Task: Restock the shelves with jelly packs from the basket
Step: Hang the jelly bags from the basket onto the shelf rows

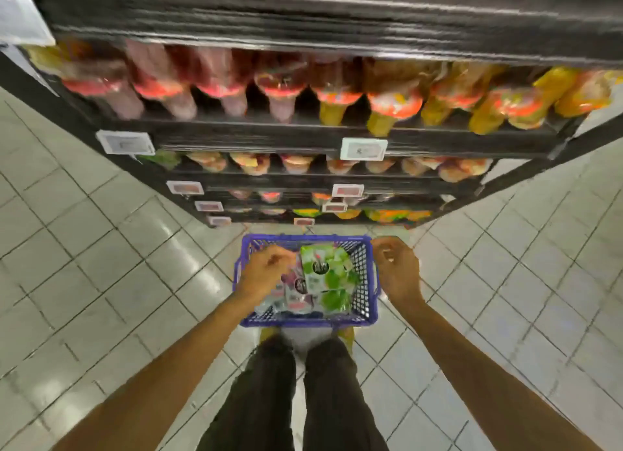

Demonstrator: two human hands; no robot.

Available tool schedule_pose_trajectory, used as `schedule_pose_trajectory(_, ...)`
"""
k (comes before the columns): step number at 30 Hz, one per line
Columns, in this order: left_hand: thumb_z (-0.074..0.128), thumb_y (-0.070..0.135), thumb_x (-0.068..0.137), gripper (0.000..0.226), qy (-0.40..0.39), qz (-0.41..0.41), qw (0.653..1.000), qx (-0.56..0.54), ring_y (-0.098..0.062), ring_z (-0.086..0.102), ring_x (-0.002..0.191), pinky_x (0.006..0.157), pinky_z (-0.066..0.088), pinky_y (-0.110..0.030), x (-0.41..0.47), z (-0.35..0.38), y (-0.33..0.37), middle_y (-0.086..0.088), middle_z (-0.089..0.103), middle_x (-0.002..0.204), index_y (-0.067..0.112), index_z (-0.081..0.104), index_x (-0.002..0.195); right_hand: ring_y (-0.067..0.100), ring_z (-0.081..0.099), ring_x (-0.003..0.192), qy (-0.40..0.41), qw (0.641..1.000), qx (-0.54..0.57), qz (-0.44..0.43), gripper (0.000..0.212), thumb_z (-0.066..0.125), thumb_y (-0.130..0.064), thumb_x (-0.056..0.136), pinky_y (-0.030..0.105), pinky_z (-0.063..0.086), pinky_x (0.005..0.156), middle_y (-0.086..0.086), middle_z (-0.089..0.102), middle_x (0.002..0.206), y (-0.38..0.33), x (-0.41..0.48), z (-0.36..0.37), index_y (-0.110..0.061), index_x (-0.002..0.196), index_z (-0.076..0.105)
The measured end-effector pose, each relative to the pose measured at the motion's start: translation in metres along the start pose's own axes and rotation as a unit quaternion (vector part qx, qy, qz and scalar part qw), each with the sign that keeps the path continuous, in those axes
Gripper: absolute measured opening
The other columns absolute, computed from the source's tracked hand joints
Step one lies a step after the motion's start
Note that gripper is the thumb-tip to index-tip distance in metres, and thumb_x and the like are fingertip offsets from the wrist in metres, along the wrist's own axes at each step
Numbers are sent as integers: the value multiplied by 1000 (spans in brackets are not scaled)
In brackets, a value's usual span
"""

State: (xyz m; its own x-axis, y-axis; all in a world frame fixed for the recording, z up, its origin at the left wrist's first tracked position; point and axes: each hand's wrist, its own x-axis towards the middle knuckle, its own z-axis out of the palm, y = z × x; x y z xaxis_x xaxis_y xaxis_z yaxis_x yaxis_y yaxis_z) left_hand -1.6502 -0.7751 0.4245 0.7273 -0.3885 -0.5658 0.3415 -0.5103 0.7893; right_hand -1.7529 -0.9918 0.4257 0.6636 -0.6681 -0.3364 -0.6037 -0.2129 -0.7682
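The jelly packs (328,272) lie heaped in the basket (303,321) on the floor below the shelves (303,130), nearest the left hand (266,270), whose curled fingers reach among them, grip unclear, while the right hand (396,268) curls by the right rim, hold likewise unclear.

Basket (305,322) is open on top, so straight down is the way in. But jelly packs (325,275) fill the middle and right, and the left hand (266,270) covers the left part. Just beyond, the shelves (269,137) are crammed with bags along the front edges, only narrow dark gaps between them. The tile floor (101,265) left and right of the basket is wide open.
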Motion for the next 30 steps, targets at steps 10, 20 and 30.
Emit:
schedule_pose_trajectory(10, 59, 5, 92, 28, -5, -214, 975, -50, -7, 67, 63, 70, 52, -31, 123, 115, -248, 11, 67, 58, 19, 64, 68, 36, 64, 99, -68, 978, -150, 126, 19, 55, 3, 90, 23, 38, 73, 23, 69, 109, 247, 62, 136, 3, 103, 70)
schedule_pose_trajectory(20, 58, 15, 94, 37, 60, -211, 976, -8, -24, 55, 114, 91, 43, -27, 251, 221, -361, -10, 58, 125, 8, 53, 130, 31, 56, 108, -149, 937, -195, 249, 57, 81, -22, 79, 33, 46, 88, 20, 54, 127, 414, 132, 236, 1, 124, 55)
schedule_pose_trajectory(30, 88, 36, 67, 110, 113, -278, 953, -41, -34, 56, 123, 99, 45, -34, 298, 262, -365, -14, 58, 134, 7, 22, 149, 23, 66, 98, -177, 932, -169, 268, 59, 89, -41, 65, 24, 42, 72, 1, 71, 106, 446, 144, 241, -17, 113, 66)
